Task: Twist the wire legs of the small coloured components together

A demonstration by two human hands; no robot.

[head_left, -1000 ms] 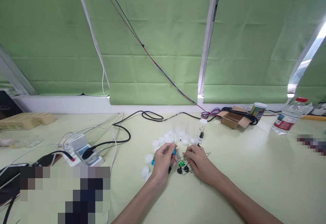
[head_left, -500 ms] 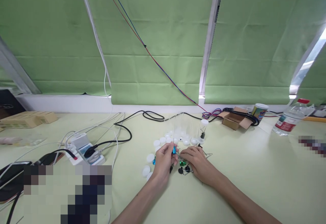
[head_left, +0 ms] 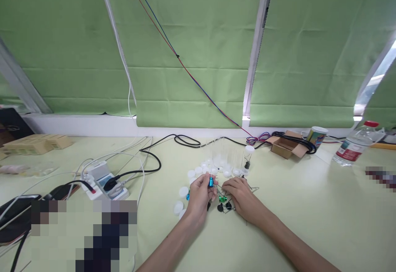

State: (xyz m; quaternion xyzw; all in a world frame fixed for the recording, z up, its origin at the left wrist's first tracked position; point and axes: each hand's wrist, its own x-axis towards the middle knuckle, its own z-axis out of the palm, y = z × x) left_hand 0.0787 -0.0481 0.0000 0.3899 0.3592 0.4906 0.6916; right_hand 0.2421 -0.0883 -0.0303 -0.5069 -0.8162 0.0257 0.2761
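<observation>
My left hand [head_left: 199, 191] is closed, with thumb and fingertips pinching a small metallic blue cylinder [head_left: 210, 181] that has thin wire legs pointing up. My right hand [head_left: 240, 193] lies low over the small parts, palm down, fingers stretched toward the left hand; nothing shows in it. Just below its fingertips are a shiny green cylinder [head_left: 222, 199] and black round pieces [head_left: 220, 207] with wire legs. Behind the hands stand clear tubes [head_left: 235, 158] among several white round caps [head_left: 178, 208]. One capped tube [head_left: 248, 156] contains a dark piece with wire legs.
A power strip [head_left: 105, 183] with plugs and tangled cables sits at the left. Black cable [head_left: 185, 141] runs along the back. An open cardboard box [head_left: 284, 148], a printed can [head_left: 317, 137] and a water bottle [head_left: 354, 146] stand at the right rear. Yellowish boxes [head_left: 34, 144] lie far left.
The blue cylinder is slightly lower in my left fingers. My right hand has shifted a little to the right, away from the left hand. The whole view has moved slightly.
</observation>
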